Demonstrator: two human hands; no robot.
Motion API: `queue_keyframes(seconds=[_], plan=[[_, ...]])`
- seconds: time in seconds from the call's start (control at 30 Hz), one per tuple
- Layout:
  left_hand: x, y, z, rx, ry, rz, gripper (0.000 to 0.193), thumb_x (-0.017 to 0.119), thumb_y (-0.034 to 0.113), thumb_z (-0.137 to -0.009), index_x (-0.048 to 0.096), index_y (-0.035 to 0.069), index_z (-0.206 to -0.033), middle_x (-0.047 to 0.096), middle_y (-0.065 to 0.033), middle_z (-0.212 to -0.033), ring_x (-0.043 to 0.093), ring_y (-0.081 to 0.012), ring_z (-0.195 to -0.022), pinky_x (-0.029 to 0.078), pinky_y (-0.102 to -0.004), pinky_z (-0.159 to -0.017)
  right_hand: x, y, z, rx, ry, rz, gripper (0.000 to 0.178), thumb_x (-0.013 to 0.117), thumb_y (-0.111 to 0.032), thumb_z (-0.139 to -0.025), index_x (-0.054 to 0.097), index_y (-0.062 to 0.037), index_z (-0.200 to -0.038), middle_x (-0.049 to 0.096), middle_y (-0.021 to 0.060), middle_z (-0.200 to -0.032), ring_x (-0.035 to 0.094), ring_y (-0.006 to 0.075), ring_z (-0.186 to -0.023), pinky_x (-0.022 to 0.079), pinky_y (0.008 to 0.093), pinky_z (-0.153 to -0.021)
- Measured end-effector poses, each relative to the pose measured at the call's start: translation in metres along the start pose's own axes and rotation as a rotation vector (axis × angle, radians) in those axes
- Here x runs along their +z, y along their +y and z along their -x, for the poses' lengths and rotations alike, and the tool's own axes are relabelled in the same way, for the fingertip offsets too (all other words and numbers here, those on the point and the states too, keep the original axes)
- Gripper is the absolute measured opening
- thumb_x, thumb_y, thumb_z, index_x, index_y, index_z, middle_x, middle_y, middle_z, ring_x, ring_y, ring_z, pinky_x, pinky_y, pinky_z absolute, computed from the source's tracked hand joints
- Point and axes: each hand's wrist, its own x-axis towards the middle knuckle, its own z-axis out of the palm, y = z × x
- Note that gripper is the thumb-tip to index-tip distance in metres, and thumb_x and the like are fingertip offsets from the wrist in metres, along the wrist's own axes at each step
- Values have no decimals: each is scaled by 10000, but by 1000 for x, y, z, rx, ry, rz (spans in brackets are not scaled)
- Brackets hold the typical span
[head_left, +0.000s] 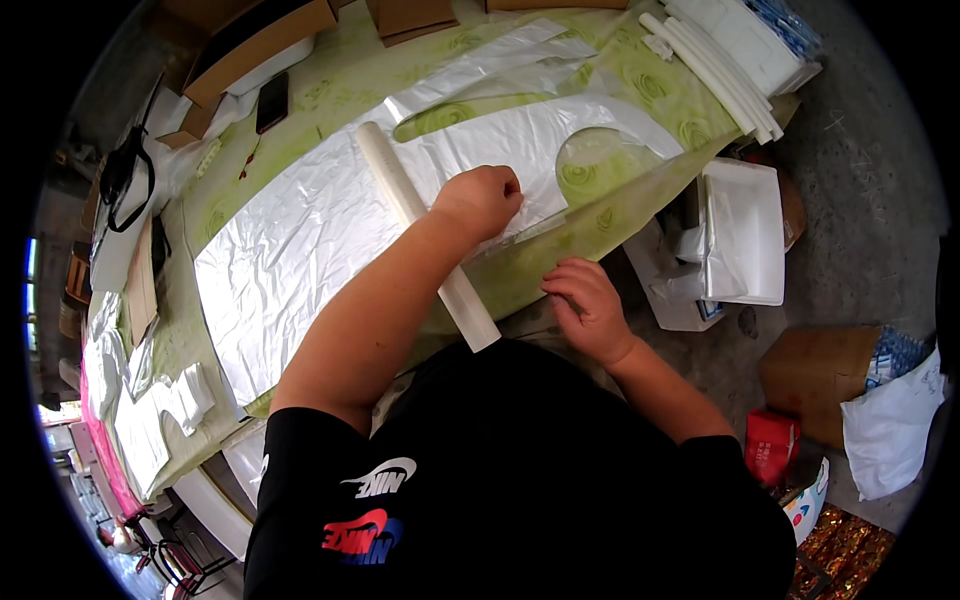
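Note:
A large white plastic bag (290, 235) lies flat and wrinkled on the table, with a rounded cut-out toward its right end. Across it rests a long white tube (395, 180), slanting down to the table's near edge and passing under my left forearm. My left hand (478, 203) is closed in a fist over the bag, just right of the tube; whatever its curled fingers hold, if anything, is hidden. My right hand (592, 312) hovers at the near table edge, fingers loosely bent and thumb apart, with nothing seen in it.
A green floral cloth (650, 85) covers the table. A black phone (272, 102) and a cardboard box (262, 50) are at the far left. Several white tubes (712, 75) lie far right. White foam boxes (745, 230) and a carton (815, 385) stand on the floor at right.

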Motion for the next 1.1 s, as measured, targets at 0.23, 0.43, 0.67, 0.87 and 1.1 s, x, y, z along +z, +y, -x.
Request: queue_keyframes(seconds=[0.23, 0.43, 0.67, 0.87, 1.1], plan=[[-14, -9, 7, -119, 94, 210, 309, 662, 320, -917, 707, 53, -1066, 753, -161, -1005, 721, -317, -949, 557, -407, -867, -5, 0, -37, -113, 66, 111, 246, 729, -22, -792, 715, -70, -1033, 697, 106, -1126, 614, 367, -1131, 498, 459, -989], [-22, 3, 21, -78, 160, 291, 302, 694, 310, -918, 705, 36, -1045, 743, -127, -957, 705, -241, -878, 555, -366, -819, 13, 76, -122, -41, -126, 363, 405, 734, -184, -834, 693, -103, -1229, 650, 129, -1311, 545, 398, -1258, 429, 496, -1072], [-22, 4, 20, -192, 248, 743, 498, 733, 408, -957, 611, 33, -1261, 670, -59, -1187, 628, -170, -1015, 517, -321, -870, 21, 88, -155, -224, 30, 696, 694, 708, -199, -855, 509, -279, -1515, 444, 65, -1584, 344, 390, -1474, 252, 619, -1179], [-37, -6, -17, -351, 277, 1133, 290, 713, 311, -984, 636, 107, -1175, 632, 4, -1011, 592, -139, -945, 517, -345, -888, 24, 95, -158, -112, -180, 500, 665, 731, -194, -851, 535, -251, -1484, 526, 44, -1502, 399, 357, -1450, 304, 591, -1175], [-78, -55, 71, -148, 597, 1348, 228, 682, 203, -996, 633, 110, -1198, 622, 14, -1000, 588, -119, -903, 524, -335, -839, 33, 135, -156, 246, 419, 726, 560, 723, -188, -830, 596, -99, -1368, 668, 139, -1257, 574, 382, -1228, 429, 530, -1065]])
